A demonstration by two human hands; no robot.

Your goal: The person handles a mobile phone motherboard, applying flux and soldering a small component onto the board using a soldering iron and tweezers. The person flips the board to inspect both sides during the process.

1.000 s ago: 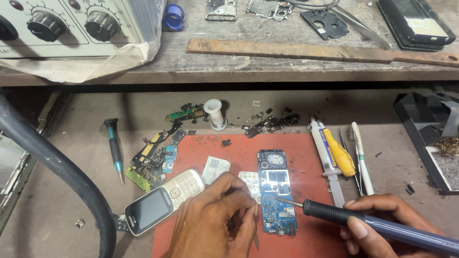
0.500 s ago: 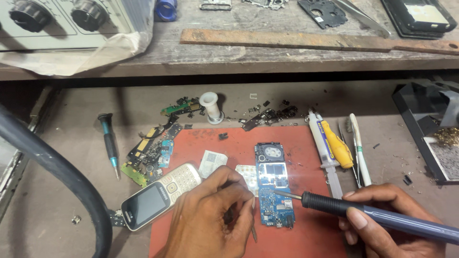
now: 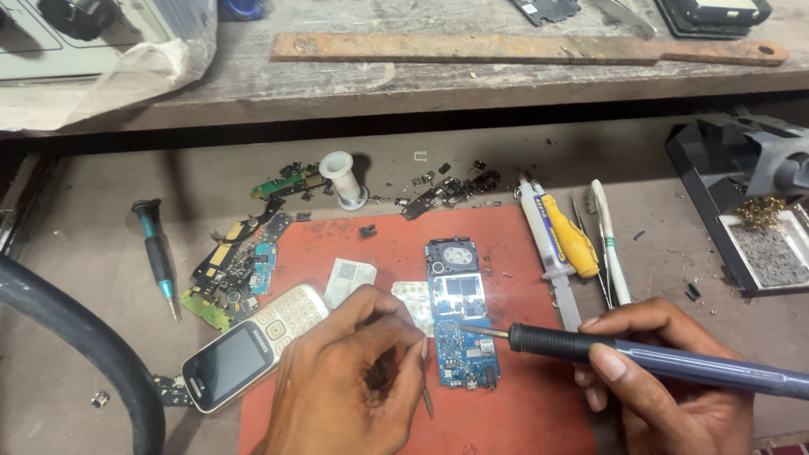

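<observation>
While a thick black hose (image 3: 76,337) curves across the near left corner, a teal-handled screwdriver (image 3: 156,253) lies on the grey bench beside a heap of small circuit boards (image 3: 232,270). Just right of them a white keypad phone (image 3: 249,345) rests half on the red work mat (image 3: 396,244), with a white solder spool (image 3: 341,179) standing farther back. The left hand (image 3: 350,379) is curled closed at the near edge of the mat, pinching a thin metal tool, probably tweezers (image 3: 425,388), whose tip sits just left of the blue phone circuit board (image 3: 462,316) lying lengthwise at the mat's centre. The soldering iron (image 3: 640,358) reaches in from the right, its tip touching the middle of the board, gripped firmly around its blue handle by the right hand (image 3: 666,388). Beyond it, a yellow-handled tool (image 3: 569,240) and a syringe (image 3: 543,244) lie side by side, and a black iron stand (image 3: 742,202) sits far right.
</observation>
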